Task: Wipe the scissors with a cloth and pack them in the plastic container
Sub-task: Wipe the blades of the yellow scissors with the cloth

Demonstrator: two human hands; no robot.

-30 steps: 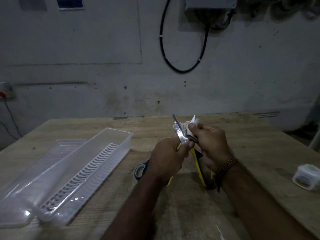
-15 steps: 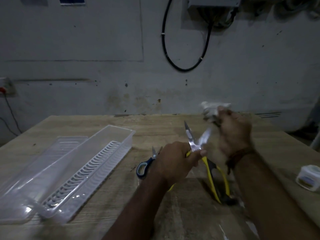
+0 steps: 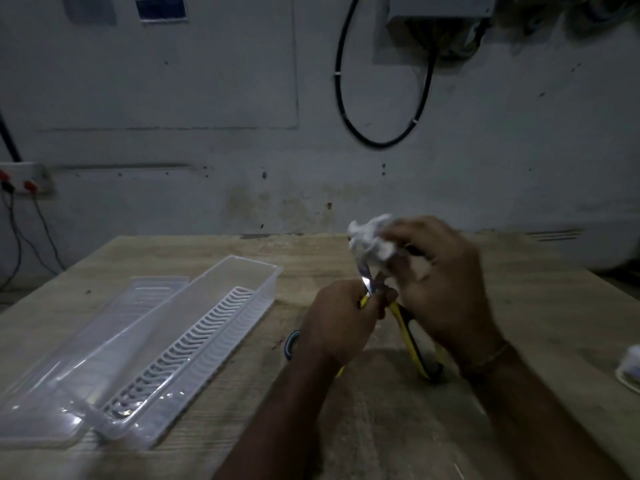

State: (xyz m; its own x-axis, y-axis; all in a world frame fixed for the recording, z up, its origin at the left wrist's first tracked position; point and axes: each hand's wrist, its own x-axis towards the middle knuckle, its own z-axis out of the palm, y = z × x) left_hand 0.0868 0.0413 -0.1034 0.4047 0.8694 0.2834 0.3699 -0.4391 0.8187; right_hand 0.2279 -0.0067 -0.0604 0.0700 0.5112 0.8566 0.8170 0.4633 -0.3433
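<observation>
My left hand (image 3: pixel 341 320) grips the yellow-handled scissors (image 3: pixel 405 323) near the pivot, blades pointing up and away. My right hand (image 3: pixel 440 282) holds a crumpled white cloth (image 3: pixel 372 237) pressed over the upper part of the blades, hiding their tips. A second pair of scissors with a blue handle (image 3: pixel 290 342) lies on the table, mostly hidden behind my left wrist. The clear plastic container (image 3: pixel 194 337) with a slotted white insert sits open on the left of the wooden table (image 3: pixel 381 427).
The container's clear lid (image 3: pixel 65 362) lies flat along its left side. A small white tub (image 3: pixel 630 367) sits at the table's right edge. A socket strip with cables hangs on the wall at far left.
My right hand, which had lifted the cloth away to the right half a second ago, has come back onto the blades. The left hand still grips the scissors.
</observation>
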